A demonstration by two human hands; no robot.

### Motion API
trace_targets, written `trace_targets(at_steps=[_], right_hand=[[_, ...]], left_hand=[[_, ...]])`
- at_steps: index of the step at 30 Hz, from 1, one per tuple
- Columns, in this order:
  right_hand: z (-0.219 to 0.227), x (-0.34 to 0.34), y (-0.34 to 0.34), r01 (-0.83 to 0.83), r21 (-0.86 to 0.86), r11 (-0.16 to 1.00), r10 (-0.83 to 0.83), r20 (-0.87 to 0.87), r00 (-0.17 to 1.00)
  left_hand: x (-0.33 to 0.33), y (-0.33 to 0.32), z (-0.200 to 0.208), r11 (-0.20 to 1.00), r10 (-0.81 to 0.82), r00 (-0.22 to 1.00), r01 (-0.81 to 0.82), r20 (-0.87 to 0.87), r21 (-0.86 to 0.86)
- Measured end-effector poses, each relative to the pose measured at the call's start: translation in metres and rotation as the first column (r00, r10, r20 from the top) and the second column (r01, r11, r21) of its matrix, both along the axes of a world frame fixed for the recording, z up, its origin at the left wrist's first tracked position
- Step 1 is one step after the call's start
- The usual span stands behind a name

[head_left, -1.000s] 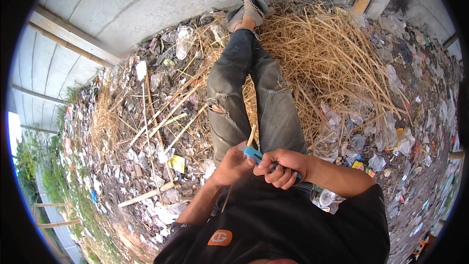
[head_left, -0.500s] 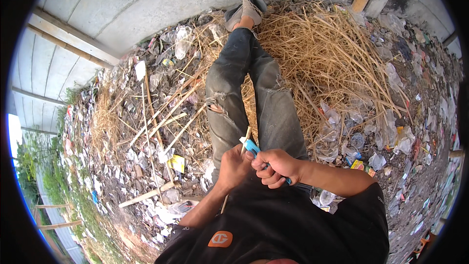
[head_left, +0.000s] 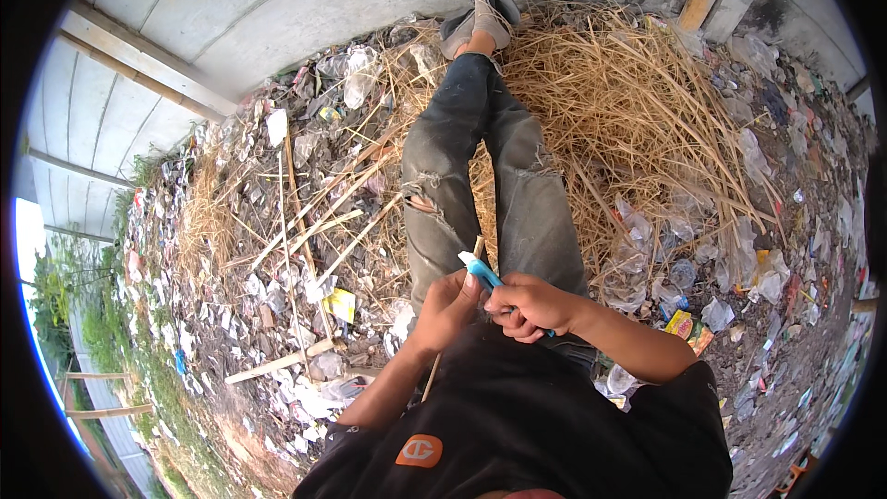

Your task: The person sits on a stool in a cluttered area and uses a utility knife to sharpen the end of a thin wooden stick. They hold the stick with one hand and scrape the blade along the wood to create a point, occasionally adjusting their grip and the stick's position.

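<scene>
My left hand (head_left: 445, 312) is closed around a thin pale bamboo stick (head_left: 431, 375). The stick's upper end shows above my fingers, and its lower part runs down toward my black shirt. My right hand (head_left: 531, 305) grips the handle of a light-blue cutter knife (head_left: 483, 273). The cutter's pale tip lies against the upper part of the stick, beside my left thumb. Both hands are close together over my lap. My right fingers hide much of the handle, and the exact contact of blade and stick is too small to make out.
My outstretched legs (head_left: 443, 180) lie over litter-strewn ground. Dry straw (head_left: 610, 102) is heaped to their right. Several loose sticks (head_left: 294, 222) lie at the left, with a short flat wooden piece (head_left: 277, 365) nearer me. A grey panel wall (head_left: 305, 0) stands beyond my feet.
The whole view has shifted slightly. The cutter's tip has moved a little along the stick, away from me, and both hands keep their grip.
</scene>
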State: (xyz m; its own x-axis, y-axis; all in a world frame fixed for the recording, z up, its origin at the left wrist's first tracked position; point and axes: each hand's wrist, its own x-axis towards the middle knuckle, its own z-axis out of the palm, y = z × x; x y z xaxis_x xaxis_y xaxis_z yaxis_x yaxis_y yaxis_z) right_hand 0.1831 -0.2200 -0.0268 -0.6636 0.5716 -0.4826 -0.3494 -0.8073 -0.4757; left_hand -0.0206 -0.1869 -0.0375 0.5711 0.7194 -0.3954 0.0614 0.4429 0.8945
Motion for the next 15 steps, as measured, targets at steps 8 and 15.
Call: trace_targets(at_steps=[8,15], right_hand=[[0.005,0.019,0.001,-0.312,-0.09,0.946,0.293,-0.179,0.939],[0.001,0.021,0.0,-0.366,-0.133,0.921,0.33,-0.233,0.915]], left_hand=[[0.015,0.004,0.022,0.994,-0.074,0.984,0.061,0.159,0.09],[0.008,0.009,0.019,0.982,-0.169,0.971,0.152,0.17,0.112]])
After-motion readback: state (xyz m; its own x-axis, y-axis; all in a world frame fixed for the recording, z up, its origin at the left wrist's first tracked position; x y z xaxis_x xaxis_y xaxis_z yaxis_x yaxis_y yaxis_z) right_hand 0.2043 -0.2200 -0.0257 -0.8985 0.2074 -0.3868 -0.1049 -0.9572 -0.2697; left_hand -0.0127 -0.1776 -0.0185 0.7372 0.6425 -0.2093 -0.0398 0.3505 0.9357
